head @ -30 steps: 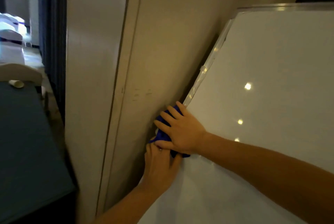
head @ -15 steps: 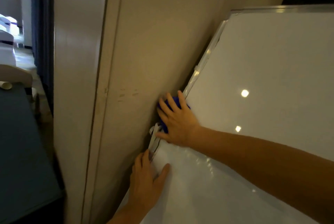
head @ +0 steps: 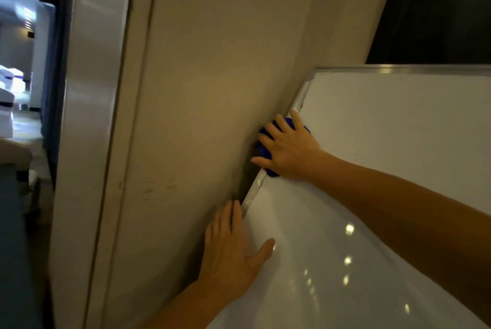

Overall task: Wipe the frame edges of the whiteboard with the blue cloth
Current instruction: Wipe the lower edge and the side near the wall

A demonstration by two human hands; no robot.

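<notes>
Here, right hand flat, pressing blue cloth against whiteboard frame; left hand spread, empty.

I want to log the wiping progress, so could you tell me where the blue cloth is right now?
In the head view, the crumpled blue cloth sits under the right hand, pressed on the whiteboard's silver left frame edge, above the left hand.

Glossy whiteboard with metal frame leaning against beige wall; pressed on its left edge, blue cloth under right hand, left hand flat lower down.
</notes>
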